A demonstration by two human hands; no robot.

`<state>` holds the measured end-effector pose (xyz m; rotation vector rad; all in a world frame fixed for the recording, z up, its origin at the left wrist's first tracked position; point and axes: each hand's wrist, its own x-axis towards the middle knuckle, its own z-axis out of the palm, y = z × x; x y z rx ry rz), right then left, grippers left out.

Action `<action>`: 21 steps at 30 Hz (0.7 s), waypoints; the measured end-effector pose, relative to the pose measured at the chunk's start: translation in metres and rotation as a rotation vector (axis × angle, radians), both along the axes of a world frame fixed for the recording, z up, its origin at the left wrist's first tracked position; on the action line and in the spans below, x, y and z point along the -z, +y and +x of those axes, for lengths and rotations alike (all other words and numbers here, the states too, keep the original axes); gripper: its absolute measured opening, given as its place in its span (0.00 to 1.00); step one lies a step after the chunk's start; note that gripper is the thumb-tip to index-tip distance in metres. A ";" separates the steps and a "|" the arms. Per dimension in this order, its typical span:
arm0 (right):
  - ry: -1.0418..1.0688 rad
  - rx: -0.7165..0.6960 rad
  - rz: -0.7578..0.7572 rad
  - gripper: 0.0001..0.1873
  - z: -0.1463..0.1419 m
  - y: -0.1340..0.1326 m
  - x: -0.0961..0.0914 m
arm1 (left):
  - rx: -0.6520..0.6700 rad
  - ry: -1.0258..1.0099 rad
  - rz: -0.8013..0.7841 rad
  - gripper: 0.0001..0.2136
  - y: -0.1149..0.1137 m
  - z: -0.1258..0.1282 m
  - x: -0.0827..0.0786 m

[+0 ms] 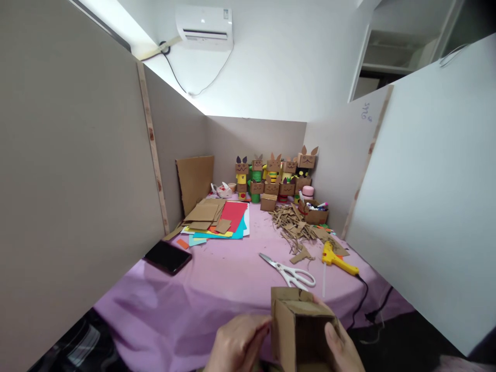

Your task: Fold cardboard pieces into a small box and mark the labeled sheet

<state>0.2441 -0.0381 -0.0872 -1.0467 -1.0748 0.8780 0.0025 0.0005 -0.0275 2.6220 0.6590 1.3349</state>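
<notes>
In front of me, at the near edge of the table, is a small cardboard box (284, 330) with its open side facing me. My right hand (343, 343) grips its right side, the thumb at the rim of the opening. Close to the box's left wall, my left hand (240, 343) is closed with its fingertips pinched together. Whatever those fingertips hold, if anything, is too small to tell. Just beyond the box lie white-handled scissors (289, 271), blades pointing away to the left.
A yellow glue gun (339, 260) with a black cord lies right, near a pile of cardboard scraps (294, 225). A black phone (168, 257) rests left, before stacked cardboard (203, 213) and coloured paper (234, 214). Several cardboard animal figures (273, 164) stand at the back. Partitions flank the table.
</notes>
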 end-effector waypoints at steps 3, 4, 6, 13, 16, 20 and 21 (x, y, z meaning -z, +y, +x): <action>0.008 0.007 -0.031 0.33 -0.016 -0.008 -0.007 | 0.025 0.031 0.039 0.09 0.003 0.001 -0.002; 0.012 0.034 -0.018 0.34 -0.021 -0.010 -0.009 | 0.032 0.050 0.045 0.09 0.003 0.001 -0.003; 0.023 0.077 0.010 0.35 -0.028 -0.013 -0.013 | 0.053 0.095 0.050 0.09 0.004 0.000 -0.005; 0.019 0.059 -0.002 0.33 -0.026 -0.012 -0.018 | 0.072 0.274 -0.036 0.09 -0.003 -0.002 -0.030; 0.042 0.095 0.004 0.35 -0.031 -0.014 -0.016 | 0.022 0.341 -0.074 0.09 -0.003 0.000 -0.028; 0.097 0.130 -0.029 0.37 -0.038 -0.016 -0.015 | -0.017 0.362 -0.092 0.08 0.000 0.004 -0.019; 0.104 0.139 -0.036 0.37 -0.038 -0.017 -0.015 | -0.018 0.359 -0.093 0.09 0.001 0.004 -0.017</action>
